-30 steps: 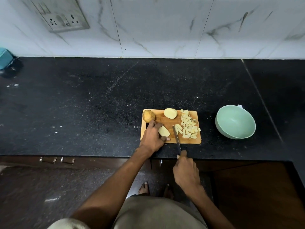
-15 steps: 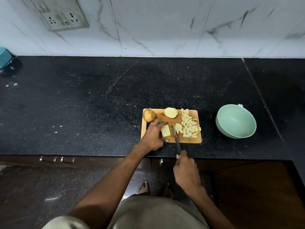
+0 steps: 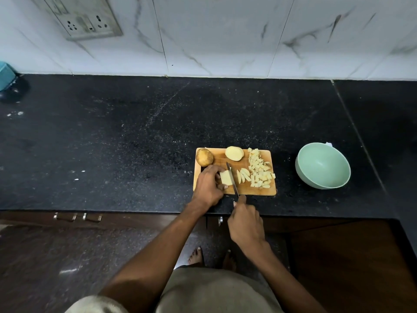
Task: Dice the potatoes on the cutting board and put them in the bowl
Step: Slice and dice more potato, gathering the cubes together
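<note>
A wooden cutting board [image 3: 247,190] lies near the counter's front edge. On it sit a whole potato [image 3: 204,157] at the back left, a potato half [image 3: 234,153] at the back, a few cut strips [image 3: 242,176] and a pile of diced pieces [image 3: 260,172] on the right. My left hand [image 3: 208,186] holds a pale potato piece [image 3: 225,178] down on the board. My right hand [image 3: 246,222] grips a knife [image 3: 232,180], its blade lying against the right side of that piece. The empty green bowl [image 3: 322,169] stands to the right of the board.
The black stone counter [image 3: 112,143] stretches left and back to a tiled wall with a socket panel [image 3: 84,20]. A teal object [image 3: 5,75] sits at the far left. Cabinet fronts and my feet show below the counter edge.
The knife blade has moved left and up against the held potato piece. My left hand has slid slightly right over that piece.
</note>
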